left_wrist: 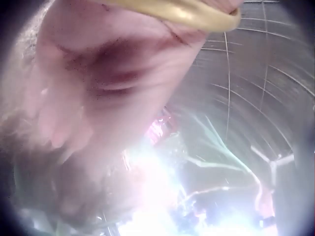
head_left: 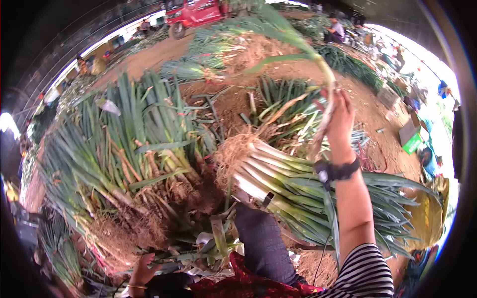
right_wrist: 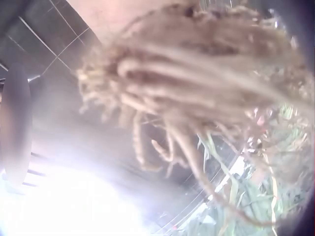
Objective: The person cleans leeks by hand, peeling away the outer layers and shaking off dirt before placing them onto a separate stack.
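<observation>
My right hand (head_left: 340, 119) is raised in the head view and grips one leek (head_left: 325, 84) by its pale stalk, thumb on one side and fingers on the other. Its green leaves arch up and away; the root end hangs down by the wrist. Brown roots (right_wrist: 157, 98) fill much of the right wrist view, blurred. Below that arm lies a bundle of cleaned leeks (head_left: 278, 174) with white stems. My left hand (head_left: 144, 270) is low at the left, beside the shaggy roots of a big leek pile (head_left: 124, 134). In the left wrist view its fingers (left_wrist: 61, 128) look loosely bent, holding nothing visible.
More leeks (head_left: 213, 49) lie on the dirt floor farther off, near a red vehicle (head_left: 196, 15). A seated person (head_left: 336, 30) is at the back right. A cardboard box (head_left: 411, 131) and a yellow sack (head_left: 430, 218) stand at the right. My knee (head_left: 263, 243) is in front.
</observation>
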The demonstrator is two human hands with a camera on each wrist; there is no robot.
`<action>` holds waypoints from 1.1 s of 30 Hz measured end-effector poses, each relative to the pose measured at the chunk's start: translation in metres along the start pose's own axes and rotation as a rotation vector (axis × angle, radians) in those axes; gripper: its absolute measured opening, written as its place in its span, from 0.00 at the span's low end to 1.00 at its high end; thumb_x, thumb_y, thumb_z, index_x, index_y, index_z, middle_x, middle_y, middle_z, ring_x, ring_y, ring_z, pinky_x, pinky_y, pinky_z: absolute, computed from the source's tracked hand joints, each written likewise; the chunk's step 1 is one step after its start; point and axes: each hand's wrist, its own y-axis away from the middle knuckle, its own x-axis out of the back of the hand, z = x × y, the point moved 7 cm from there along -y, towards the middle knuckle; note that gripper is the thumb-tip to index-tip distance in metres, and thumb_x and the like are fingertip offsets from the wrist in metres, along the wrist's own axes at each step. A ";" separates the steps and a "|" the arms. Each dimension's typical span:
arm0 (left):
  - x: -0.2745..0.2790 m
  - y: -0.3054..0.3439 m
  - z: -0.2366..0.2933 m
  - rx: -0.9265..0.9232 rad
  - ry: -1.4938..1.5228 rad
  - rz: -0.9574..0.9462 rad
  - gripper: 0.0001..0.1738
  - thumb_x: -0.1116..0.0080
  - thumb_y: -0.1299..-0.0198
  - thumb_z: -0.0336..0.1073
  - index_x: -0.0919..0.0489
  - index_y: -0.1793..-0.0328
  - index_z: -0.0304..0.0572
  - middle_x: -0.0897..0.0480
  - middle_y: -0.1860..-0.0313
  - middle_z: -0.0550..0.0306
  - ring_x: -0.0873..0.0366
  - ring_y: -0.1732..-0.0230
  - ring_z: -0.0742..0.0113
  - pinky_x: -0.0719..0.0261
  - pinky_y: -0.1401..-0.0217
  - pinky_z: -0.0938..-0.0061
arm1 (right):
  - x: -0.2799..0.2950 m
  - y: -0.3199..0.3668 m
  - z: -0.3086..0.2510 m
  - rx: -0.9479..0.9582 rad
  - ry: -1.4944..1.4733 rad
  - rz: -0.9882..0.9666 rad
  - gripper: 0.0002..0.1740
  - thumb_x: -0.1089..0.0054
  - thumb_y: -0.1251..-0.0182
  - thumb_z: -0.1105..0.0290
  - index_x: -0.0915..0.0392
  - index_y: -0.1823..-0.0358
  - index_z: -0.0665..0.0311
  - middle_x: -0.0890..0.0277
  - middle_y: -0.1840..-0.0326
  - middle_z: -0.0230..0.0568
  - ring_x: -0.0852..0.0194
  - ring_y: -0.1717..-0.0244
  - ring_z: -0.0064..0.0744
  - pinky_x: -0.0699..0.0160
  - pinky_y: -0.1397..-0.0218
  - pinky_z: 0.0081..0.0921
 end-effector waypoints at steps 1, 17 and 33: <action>0.008 0.009 -0.006 -0.063 -0.152 0.019 0.34 0.30 0.59 0.44 0.26 0.44 0.37 0.20 0.54 0.44 0.23 0.50 0.53 0.27 0.47 0.63 | 0.015 -0.025 0.017 -0.042 0.044 -0.040 0.21 0.54 0.32 0.65 0.35 0.42 0.71 0.26 0.51 0.45 0.26 0.51 0.32 0.24 0.50 0.31; 0.073 0.044 0.079 -0.047 -0.165 0.196 0.31 0.36 0.49 0.50 0.27 0.41 0.45 0.17 0.62 0.49 0.18 0.60 0.56 0.22 0.57 0.69 | -0.163 0.137 0.129 -0.349 0.695 -0.627 0.21 0.50 0.32 0.51 0.27 0.77 0.60 0.33 0.83 0.30 0.46 0.88 0.18 0.51 0.86 0.17; 0.093 -0.040 -0.028 -0.033 1.578 0.536 0.16 0.47 0.37 0.35 0.28 0.43 0.42 0.20 0.60 0.63 0.21 0.64 0.78 0.21 0.58 0.80 | -0.353 0.474 0.336 -0.180 0.931 -1.602 0.26 0.43 0.39 0.59 0.34 0.43 0.65 0.25 0.51 0.55 0.26 0.50 0.53 0.29 0.47 0.39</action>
